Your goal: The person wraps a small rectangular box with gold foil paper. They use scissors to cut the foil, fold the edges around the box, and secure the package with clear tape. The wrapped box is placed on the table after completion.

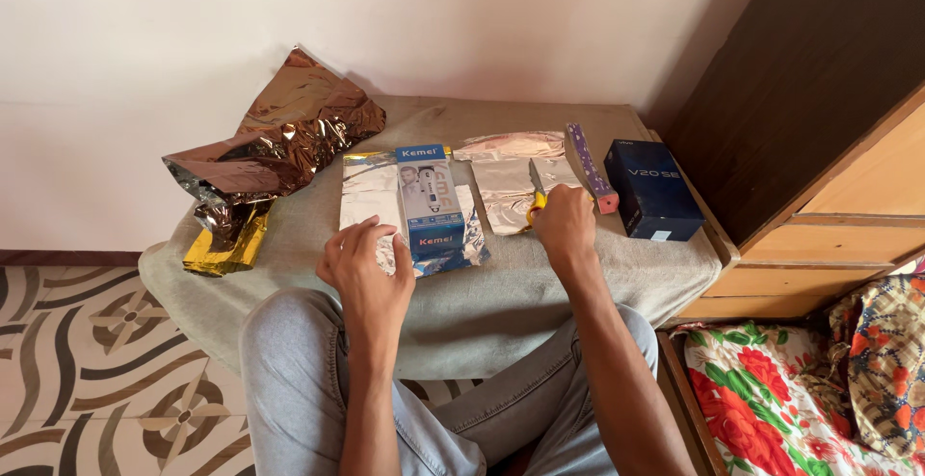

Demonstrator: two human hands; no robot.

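Left hand [364, 266] open, fingertips on the silver foil sheet [371, 197] beside the blue-and-white box [430, 199] at frame centre. Right hand [565, 225] closed around yellow-handled scissors [536, 203] (blades over a second foil piece [506, 187]) on the cloth-covered desk [617, 264].

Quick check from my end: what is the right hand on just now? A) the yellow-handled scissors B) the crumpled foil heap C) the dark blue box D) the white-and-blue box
A: the right hand rests on the yellow-handled scissors, whose handle shows at its fingers, on the silver foil sheet.
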